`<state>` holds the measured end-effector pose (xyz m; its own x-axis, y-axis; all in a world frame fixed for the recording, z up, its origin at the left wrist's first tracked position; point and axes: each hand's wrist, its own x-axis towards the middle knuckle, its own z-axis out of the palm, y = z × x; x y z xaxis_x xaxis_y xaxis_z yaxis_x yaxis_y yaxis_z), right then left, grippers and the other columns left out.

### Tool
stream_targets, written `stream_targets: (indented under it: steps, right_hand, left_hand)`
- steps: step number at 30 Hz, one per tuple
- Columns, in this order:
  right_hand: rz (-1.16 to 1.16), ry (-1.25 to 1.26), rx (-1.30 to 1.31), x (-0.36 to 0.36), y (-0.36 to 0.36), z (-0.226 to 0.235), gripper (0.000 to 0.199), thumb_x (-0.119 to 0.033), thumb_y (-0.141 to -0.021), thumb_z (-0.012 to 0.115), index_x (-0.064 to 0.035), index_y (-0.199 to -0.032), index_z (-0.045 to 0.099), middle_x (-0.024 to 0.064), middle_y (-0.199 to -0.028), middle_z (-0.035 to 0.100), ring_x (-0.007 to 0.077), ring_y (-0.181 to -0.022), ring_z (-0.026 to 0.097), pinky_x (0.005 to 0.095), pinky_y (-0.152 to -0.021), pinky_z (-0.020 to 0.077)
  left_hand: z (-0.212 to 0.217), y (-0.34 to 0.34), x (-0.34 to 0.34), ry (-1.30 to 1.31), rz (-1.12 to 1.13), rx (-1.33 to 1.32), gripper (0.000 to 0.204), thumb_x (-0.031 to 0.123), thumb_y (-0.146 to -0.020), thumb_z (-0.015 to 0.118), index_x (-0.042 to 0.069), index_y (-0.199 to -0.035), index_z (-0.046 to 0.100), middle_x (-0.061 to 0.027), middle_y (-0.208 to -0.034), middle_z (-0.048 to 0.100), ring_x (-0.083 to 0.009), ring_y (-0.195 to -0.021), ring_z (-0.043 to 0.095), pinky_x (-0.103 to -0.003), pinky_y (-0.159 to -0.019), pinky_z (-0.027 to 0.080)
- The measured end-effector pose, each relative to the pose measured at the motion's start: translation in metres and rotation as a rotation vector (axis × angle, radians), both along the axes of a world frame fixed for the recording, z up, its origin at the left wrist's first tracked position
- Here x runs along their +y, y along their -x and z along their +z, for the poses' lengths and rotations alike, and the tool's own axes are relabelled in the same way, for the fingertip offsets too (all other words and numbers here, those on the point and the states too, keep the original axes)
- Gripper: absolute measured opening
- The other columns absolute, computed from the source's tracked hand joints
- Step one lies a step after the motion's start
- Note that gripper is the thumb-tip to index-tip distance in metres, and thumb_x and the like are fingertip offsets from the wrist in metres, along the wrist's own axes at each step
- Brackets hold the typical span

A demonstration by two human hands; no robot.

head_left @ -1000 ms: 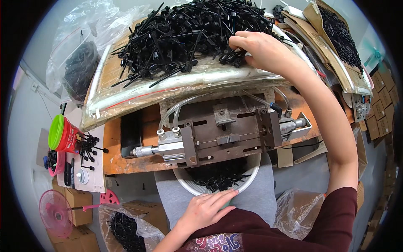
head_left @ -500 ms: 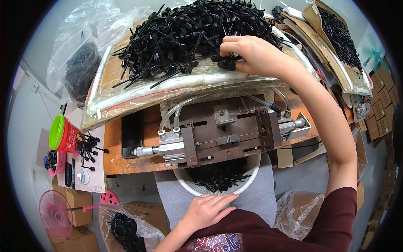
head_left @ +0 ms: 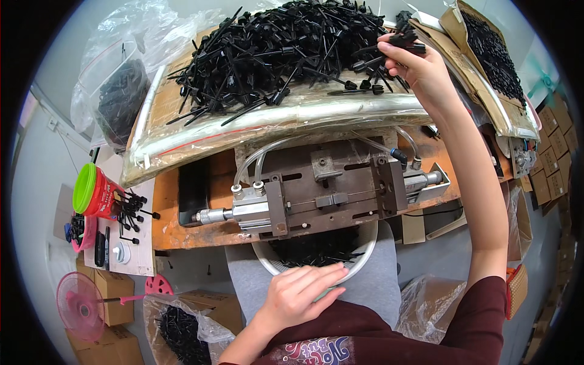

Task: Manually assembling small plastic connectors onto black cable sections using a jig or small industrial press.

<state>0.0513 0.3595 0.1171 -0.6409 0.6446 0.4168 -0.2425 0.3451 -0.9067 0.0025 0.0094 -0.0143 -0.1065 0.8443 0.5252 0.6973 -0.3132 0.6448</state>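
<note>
My right hand (head_left: 420, 67) is raised at the pile's right end, its thumb and fingers pinching a few black plastic parts (head_left: 404, 40). Beside it lies a large heap of black plastic parts with thin stems and blocky heads (head_left: 286, 55), on a plastic-wrapped cardboard tray (head_left: 243, 125). My left hand (head_left: 301, 292) rests palm down at the near rim of a white basket (head_left: 368, 252), fingers stretched out and holding nothing. Similar black parts (head_left: 313, 246) lie inside the basket. Between the heap and the basket sits a brown metal fixture (head_left: 298, 176) with a small centre block (head_left: 331, 200).
Air cylinders (head_left: 252, 213) with clear hoses flank the fixture on an orange bench (head_left: 167, 225). At left are a red bucket with a green rim (head_left: 103, 191), markers (head_left: 103, 248) and a pink fan (head_left: 80, 306). An open carton of black parts (head_left: 493, 52) stands far right.
My right hand has lifted and moved right along the heap, carrying black parts. A few parts now lie loose at the heap's near edge. My left hand has shifted slightly up over the basket rim.
</note>
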Motion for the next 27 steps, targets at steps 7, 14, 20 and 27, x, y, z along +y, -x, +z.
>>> stream_targets:
  steps: [7,14,20,27]
  right_hand:
    - [0.057,0.127,0.188,0.017,0.004,0.001,0.025,-0.01,-0.09,0.069,0.0024,-0.111,0.066,0.0036,-0.095,0.067,0.0084,-0.081,0.064,0.0202,-0.072,0.0526]
    - [0.078,-0.152,0.013,0.006,0.023,0.003,0.019,-0.013,-0.088,0.071,-0.0066,-0.106,0.07,-0.0044,-0.087,0.062,0.0026,-0.076,0.055,0.0184,-0.071,0.0441]
    - [0.099,0.028,0.146,0.015,0.019,0.006,0.024,-0.011,-0.09,0.069,-0.0003,-0.111,0.068,0.0032,-0.097,0.068,0.0056,-0.079,0.064,0.0172,-0.073,0.0536]
    - [0.206,0.305,0.319,-0.08,-0.006,-0.006,0.02,-0.01,-0.088,0.07,-0.0012,-0.105,0.066,0.0019,-0.085,0.067,0.0072,-0.072,0.063,0.02,-0.065,0.0508]
  left_hand:
    - [0.03,-0.001,0.025,-0.212,0.097,-0.044,0.035,0.001,-0.069,0.076,0.0,-0.103,0.069,-0.0166,-0.107,0.071,-0.0269,-0.087,0.069,-0.033,-0.075,0.053]
    - [0.032,-0.005,0.027,-0.201,0.216,0.062,0.037,0.003,-0.068,0.073,0.006,-0.106,0.071,-0.0141,-0.117,0.064,-0.0285,-0.098,0.06,-0.037,-0.086,0.048]
    - [0.04,0.004,0.028,-0.221,0.295,0.076,0.038,0.005,-0.068,0.074,0.003,-0.106,0.07,-0.0154,-0.116,0.063,-0.0291,-0.098,0.06,-0.038,-0.087,0.047]
    - [0.051,0.017,0.054,-0.223,0.252,-0.533,0.064,-0.008,-0.082,0.066,-0.004,-0.141,0.042,-0.0191,-0.137,0.05,-0.0263,-0.116,0.059,-0.034,-0.089,0.055]
